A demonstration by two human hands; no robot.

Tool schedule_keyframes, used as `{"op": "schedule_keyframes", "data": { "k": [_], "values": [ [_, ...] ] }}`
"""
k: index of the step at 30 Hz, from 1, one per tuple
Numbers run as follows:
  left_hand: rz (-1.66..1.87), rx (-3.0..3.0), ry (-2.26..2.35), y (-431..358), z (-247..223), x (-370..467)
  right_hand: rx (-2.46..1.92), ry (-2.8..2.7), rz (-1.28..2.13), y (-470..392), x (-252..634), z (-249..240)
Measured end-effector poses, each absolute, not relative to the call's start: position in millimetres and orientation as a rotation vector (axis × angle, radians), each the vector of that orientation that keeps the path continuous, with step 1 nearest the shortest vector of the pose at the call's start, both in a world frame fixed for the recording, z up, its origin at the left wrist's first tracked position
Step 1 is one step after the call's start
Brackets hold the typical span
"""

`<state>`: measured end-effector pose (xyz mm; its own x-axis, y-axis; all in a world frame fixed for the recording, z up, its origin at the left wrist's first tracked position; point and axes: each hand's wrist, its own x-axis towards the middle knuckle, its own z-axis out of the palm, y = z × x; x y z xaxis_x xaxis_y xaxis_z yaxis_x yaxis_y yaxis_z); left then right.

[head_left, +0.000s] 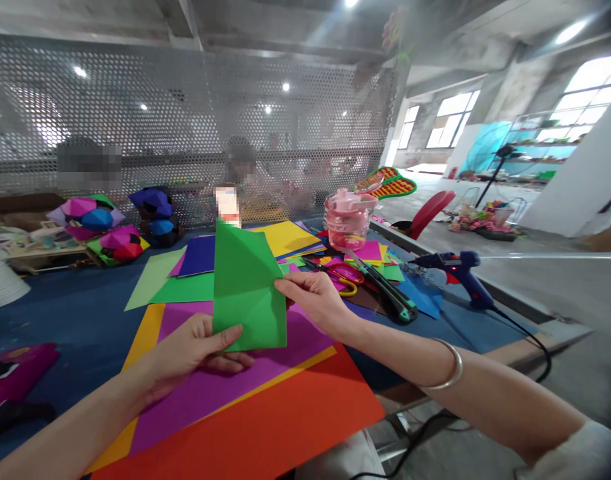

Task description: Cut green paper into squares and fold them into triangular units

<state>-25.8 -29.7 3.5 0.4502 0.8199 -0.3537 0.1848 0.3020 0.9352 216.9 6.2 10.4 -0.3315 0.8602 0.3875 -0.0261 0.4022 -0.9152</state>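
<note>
We are holding the folded green paper point(248, 293) upright above the table point(80, 320), left hand point(193, 353) pinching its lower corner, right hand point(313, 297) pinching its side edge. It looks light, thin, easily creased; edge grips suit it.

Below fingers of left hand point(193, 350) and right hand point(313, 300): flat purple sheet point(225, 387) and orange sheet point(285, 420), nothing upright, free passage. Between both hands: green folded paper point(248, 293) fills gap. Beyond right fingers: scissors point(343, 277), utility knife point(388, 297), pink jar point(348, 220) crowd table. Farther right: blue glue gun point(460, 270), cord trailing over table edge. Beyond left fingers: flat coloured sheets, low, passable. Far left: paper balls point(113, 227), well apart. Perforated screen point(185, 127) closes off far side.
</note>
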Motion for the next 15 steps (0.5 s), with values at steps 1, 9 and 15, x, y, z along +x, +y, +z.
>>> {"op": "schedule_keyframes", "data": {
  "k": [1, 9, 15],
  "values": [
    [0.549, 1.219, 1.059, -29.5, 3.9, -25.6, -0.74, -1.642, 1.101, 6.3, 216.8, 10.3],
    [0.583, 1.305, 1.129, -31.9, 8.7, -21.8, -0.72, -1.575, 1.143, 4.1, 214.7, 10.7],
    [0.652, 1.388, 1.11, -37.5, 16.3, -14.7, -0.699, -1.532, 1.158, 4.6, 212.2, 7.9]
  ]
}}
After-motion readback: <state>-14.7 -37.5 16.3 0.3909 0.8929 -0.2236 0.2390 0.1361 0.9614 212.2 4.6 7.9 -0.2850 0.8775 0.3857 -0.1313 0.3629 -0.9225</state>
